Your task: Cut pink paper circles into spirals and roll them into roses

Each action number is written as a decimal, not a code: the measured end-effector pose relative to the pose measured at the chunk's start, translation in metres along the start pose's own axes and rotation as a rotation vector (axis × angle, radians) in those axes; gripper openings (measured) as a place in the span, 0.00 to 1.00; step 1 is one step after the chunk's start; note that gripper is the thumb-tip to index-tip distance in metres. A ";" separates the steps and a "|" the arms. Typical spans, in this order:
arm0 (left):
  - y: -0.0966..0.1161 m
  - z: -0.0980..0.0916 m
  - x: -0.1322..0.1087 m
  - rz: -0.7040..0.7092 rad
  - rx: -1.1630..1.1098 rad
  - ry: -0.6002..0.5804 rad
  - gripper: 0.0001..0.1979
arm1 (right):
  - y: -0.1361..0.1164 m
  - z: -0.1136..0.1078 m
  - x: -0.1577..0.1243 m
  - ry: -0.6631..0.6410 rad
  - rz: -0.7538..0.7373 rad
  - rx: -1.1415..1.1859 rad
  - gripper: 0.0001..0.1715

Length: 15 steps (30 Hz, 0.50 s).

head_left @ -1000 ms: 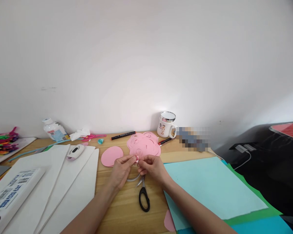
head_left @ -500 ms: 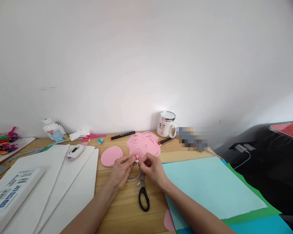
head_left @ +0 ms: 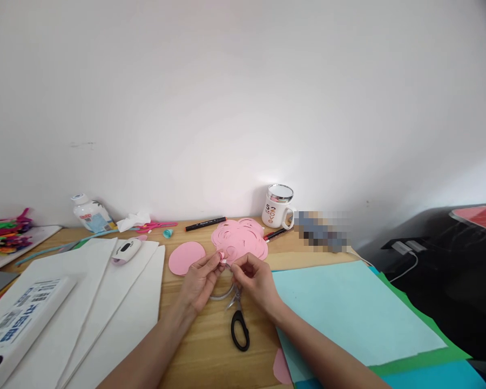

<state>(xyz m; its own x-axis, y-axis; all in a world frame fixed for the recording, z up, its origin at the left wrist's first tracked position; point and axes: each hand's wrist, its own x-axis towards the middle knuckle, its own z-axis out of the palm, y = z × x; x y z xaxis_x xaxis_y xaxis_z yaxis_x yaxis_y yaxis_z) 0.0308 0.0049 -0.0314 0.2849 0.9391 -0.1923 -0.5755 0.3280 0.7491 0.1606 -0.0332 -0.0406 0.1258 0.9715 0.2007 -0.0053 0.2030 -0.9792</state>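
A small pink paper roll [head_left: 222,255] with a white bit below it is pinched between the thumb and fingers of my left hand [head_left: 198,283]. Just to its right, my right hand [head_left: 259,281] has its thumb and forefinger closed together; what they hold, if anything, is too small to make out. Behind both hands lies a heap of pink cut paper [head_left: 243,237], and a pink paper oval [head_left: 186,257] is left of it. Scissors with black handles [head_left: 240,332] lie below my hands, their far end partly hidden. A pale grey curved band [head_left: 222,296] shows between my wrists.
White boards [head_left: 125,297] bearing a white device [head_left: 126,250] cover the left side. Pale blue sheets [head_left: 356,313] lie under my right forearm. Toward the wall are a mug [head_left: 277,210], a black marker [head_left: 206,224], a bottle [head_left: 92,215] and pink scissors [head_left: 157,225].
My right fingertips have drawn slightly right, away from the pink roll. My left hand still holds the roll, which now shows more clearly. The whole view has shifted a little.
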 end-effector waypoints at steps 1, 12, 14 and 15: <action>0.000 0.000 0.000 0.015 0.015 -0.008 0.10 | -0.002 -0.001 0.000 -0.034 0.013 0.024 0.14; -0.004 -0.001 0.000 0.104 0.128 0.013 0.11 | -0.002 -0.002 -0.002 -0.139 0.065 0.057 0.13; -0.005 -0.002 0.000 0.121 0.154 0.005 0.11 | 0.000 -0.002 0.000 -0.061 0.057 0.042 0.13; -0.005 -0.002 0.000 0.127 0.168 -0.001 0.10 | 0.000 -0.002 0.000 -0.038 0.049 0.036 0.14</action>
<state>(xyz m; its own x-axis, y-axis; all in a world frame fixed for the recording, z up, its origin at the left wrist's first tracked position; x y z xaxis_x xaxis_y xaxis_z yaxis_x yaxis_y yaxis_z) 0.0326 0.0033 -0.0366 0.2192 0.9716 -0.0895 -0.4707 0.1856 0.8625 0.1624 -0.0331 -0.0407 0.0870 0.9842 0.1541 -0.0463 0.1585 -0.9863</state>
